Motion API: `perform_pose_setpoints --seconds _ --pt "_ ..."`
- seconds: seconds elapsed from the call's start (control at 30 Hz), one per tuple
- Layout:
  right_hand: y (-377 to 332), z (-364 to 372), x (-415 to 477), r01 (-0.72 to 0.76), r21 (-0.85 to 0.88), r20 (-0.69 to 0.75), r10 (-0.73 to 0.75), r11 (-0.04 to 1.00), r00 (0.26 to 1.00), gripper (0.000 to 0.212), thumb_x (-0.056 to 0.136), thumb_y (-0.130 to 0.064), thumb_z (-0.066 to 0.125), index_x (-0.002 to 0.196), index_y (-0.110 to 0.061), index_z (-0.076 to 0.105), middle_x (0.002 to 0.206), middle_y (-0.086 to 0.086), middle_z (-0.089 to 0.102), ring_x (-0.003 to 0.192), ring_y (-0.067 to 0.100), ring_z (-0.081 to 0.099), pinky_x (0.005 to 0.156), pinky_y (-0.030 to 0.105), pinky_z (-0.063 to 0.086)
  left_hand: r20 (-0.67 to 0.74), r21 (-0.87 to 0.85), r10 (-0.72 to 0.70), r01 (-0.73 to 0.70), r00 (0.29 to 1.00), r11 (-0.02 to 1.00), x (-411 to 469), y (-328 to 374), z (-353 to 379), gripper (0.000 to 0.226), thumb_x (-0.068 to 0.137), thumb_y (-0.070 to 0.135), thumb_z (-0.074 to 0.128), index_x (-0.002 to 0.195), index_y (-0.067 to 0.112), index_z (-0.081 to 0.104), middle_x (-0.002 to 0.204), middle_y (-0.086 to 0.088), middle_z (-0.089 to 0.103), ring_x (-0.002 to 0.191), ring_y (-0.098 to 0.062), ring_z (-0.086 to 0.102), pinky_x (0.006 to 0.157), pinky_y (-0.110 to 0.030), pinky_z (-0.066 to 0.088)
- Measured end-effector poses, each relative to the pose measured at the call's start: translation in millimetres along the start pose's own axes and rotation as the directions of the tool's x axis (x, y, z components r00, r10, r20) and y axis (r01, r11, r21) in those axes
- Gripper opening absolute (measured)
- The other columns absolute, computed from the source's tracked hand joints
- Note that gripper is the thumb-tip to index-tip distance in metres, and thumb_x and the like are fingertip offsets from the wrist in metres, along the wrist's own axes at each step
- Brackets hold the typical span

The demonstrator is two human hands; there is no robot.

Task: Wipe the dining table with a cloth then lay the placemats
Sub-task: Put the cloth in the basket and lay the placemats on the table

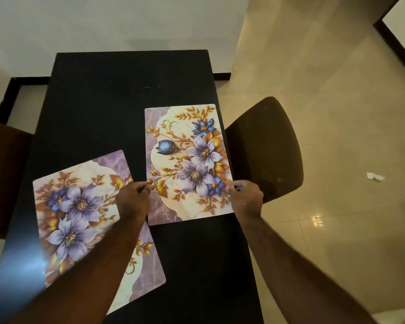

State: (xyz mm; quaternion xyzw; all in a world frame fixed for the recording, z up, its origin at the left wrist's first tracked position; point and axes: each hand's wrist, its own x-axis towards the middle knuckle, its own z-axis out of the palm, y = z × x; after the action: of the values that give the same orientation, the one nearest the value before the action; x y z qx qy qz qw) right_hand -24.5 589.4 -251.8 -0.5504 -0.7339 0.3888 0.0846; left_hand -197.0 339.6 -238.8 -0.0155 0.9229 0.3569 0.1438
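Gripping right placemat (pixel 187 164) | left hand (pixel 132 198), right hand (pixel 247 198) pinching its edges | no writing

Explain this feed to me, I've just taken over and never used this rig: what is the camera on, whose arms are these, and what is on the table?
There is no machine here. One wide-angle camera sits on a person's head, looking forward and down, so the two bare arms coming in from the bottom are theirs. The dark dining table carries two floral placemats. The left hand and right hand each pinch a side edge of the right placemat, which lies fairly square beside the dark chair. The left placemat lies skewed, partly under the left forearm. Another chair shows at the left edge. No cloth is in view.
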Motion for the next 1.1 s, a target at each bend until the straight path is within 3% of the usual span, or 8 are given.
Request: perform_pose_setpoints --seconds 0.07,0.17,0.33,0.47,0.97,1.1 --pt "4 2 1 0.022 -0.039 -0.017 -0.023 0.999 1.0 0.031 0.097 -0.033 0.089 0.125 -0.018 0.083 0.11 0.0 0.083 0.084 0.01 0.073 0.06 0.021 0.054 -0.013 0.014 0.012 -0.011 1.0 1.0 1 -1 4 0.026 0.108 0.026 0.073 0.124 0.009 0.083 0.119 -0.011 0.083 0.101 -0.028 0.076 0.095 -0.05 0.066" --pt "8 0 -3 0.047 -0.086 -0.03 -0.049 0.995 0.998 0.032 0.099 -0.036 0.087 0.125 -0.018 0.083 0.11 0.0 0.083 0.083 0.008 0.071 0.056 0.017 0.046 -0.046 0.042 0.029 -0.027 0.998 0.999 -3 -2 8 0.027 0.108 0.025 0.073 0.126 0.007 0.083 0.122 -0.012 0.082 0.107 -0.032 0.077 0.098 -0.05 0.066" --pt "11 -3 -8 0.062 -0.038 -0.022 -0.063 0.997 0.998 0.033 0.101 -0.034 0.085 0.128 -0.015 0.084 0.115 0.0 0.083 0.093 0.012 0.078 0.068 0.024 0.062 -0.023 0.063 0.01 -0.008 1.0 0.998 -6 2 8 0.03 0.11 0.029 0.07 0.13 0.01 0.081 0.125 -0.011 0.081 0.108 -0.032 0.076 0.098 -0.053 0.066" --pt "12 -4 -7 0.078 -0.029 -0.032 -0.079 0.997 0.996 0.035 0.101 -0.035 0.084 0.131 -0.015 0.083 0.122 0.002 0.082 0.102 0.015 0.079 0.068 0.018 0.056 -0.037 0.034 0.021 -0.02 0.999 0.999 -12 10 6 0.028 0.11 0.027 0.071 0.129 0.01 0.082 0.122 -0.01 0.082 0.102 -0.028 0.075 0.095 -0.053 0.067" --pt "16 -4 -8 0.075 -0.009 -0.055 -0.076 0.997 0.996 0.036 0.098 -0.032 0.087 0.129 -0.015 0.083 0.124 0.002 0.081 0.093 0.002 0.068 0.06 0.004 0.044 0.059 0.043 -0.037 0.035 0.998 0.998 -23 28 -6 0.036 0.11 0.027 0.069 0.138 0.007 0.078 0.135 -0.012 0.078 0.12 -0.032 0.074 0.107 -0.054 0.062" --pt "15 -4 -9 0.067 -0.016 -0.048 -0.068 0.998 0.997 0.038 0.098 -0.033 0.087 0.13 -0.014 0.083 0.124 0.003 0.081 0.094 0.004 0.07 0.064 0.011 0.051 0.051 0.045 -0.023 0.021 0.998 0.999 -21 24 -5 0.035 0.11 0.028 0.07 0.137 0.008 0.078 0.132 -0.011 0.079 0.116 -0.031 0.074 0.104 -0.053 0.064"
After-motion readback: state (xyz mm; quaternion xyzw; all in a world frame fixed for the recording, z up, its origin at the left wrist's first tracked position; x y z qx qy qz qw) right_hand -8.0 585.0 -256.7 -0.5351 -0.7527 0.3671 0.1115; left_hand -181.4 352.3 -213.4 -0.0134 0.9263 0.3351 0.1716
